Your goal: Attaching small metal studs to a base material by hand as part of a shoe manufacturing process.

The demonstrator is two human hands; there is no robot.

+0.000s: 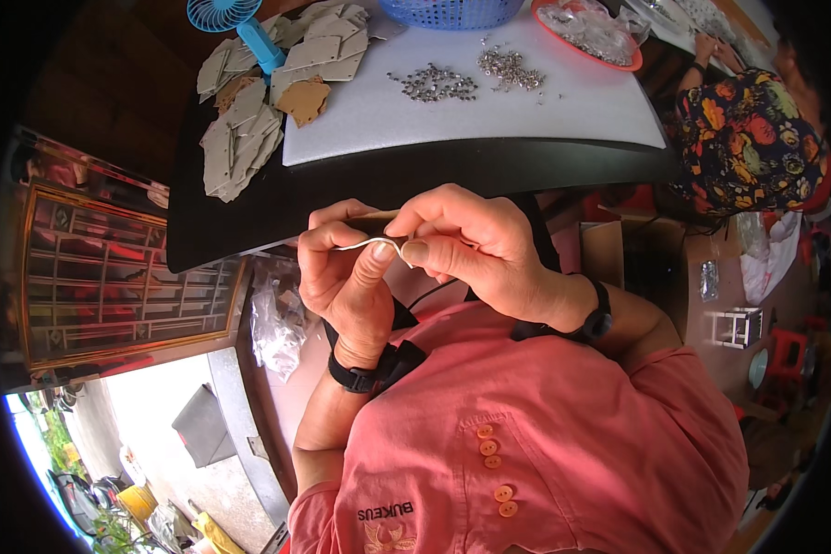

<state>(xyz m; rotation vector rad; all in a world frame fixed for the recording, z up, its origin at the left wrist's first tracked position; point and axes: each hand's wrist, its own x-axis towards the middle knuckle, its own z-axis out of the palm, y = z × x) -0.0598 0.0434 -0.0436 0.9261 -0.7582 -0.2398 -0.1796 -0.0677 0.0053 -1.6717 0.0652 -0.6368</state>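
Note:
Above my lap, in front of the black table's edge, both hands pinch a thin bent card (pixel 376 242). It shows almost edge-on as a pale wavy line, with a brown face partly visible behind it. My left hand (pixel 346 282) grips its left part between thumb and fingers. My right hand (pixel 475 245) has thumb and fingertips closed on the right end. Whether a small metal piece is between the fingertips is hidden. Beyond my hands, two loose piles of small silvery metal pieces (pixel 434 83) (pixel 511 70) lie on a white foam sheet (pixel 369 120).
Stacks of grey-beige cards (pixel 240 148) lie on the black table (pixel 208 235) at left, beside a blue fan (pixel 266 54). A blue basket (pixel 452 13) and a red tray (pixel 630 57) with plastic bags stand at the back. Another person in floral clothing (pixel 752 138) works at right.

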